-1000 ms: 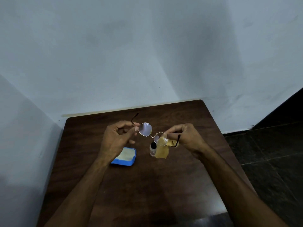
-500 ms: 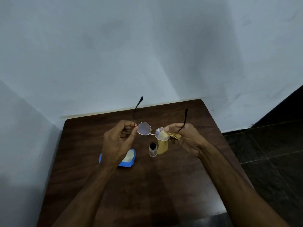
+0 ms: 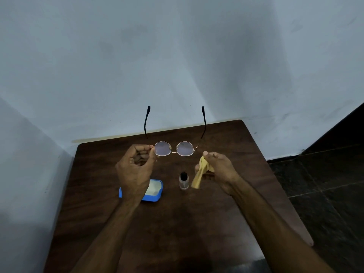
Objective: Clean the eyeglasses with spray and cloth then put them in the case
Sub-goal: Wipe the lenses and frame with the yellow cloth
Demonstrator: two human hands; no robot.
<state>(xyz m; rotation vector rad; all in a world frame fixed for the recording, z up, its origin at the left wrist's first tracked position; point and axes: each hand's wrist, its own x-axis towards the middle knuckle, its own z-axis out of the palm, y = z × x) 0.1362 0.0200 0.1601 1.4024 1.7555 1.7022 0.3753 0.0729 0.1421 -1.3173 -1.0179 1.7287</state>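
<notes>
Above the table [image 3: 197, 223] the left hand [image 3: 135, 170] alone carries the glasses [image 3: 162, 148], pinching them at the left hinge, lenses toward the person and both arms open, pointing up and away. The right hand [image 3: 220, 168] is curled round the cloth [image 3: 199, 177], its thumb near the right hinge but seemingly not touching. The case [image 3: 151, 199] lies open, partly under the left wrist. The bottle [image 3: 183, 182] stands between the hands.

With only one corner pinched, the thin frame could twist or slip and drop onto the bottle below. The hanging cloth end, just beside the bottle, could tip it if the right hand swings left. A thumb on the glass would smudge it again.

Half a second earlier the right hand pressed the cloth on the right lens; now it is off and lower, the left arm stands straighter and the glasses sit higher.
</notes>
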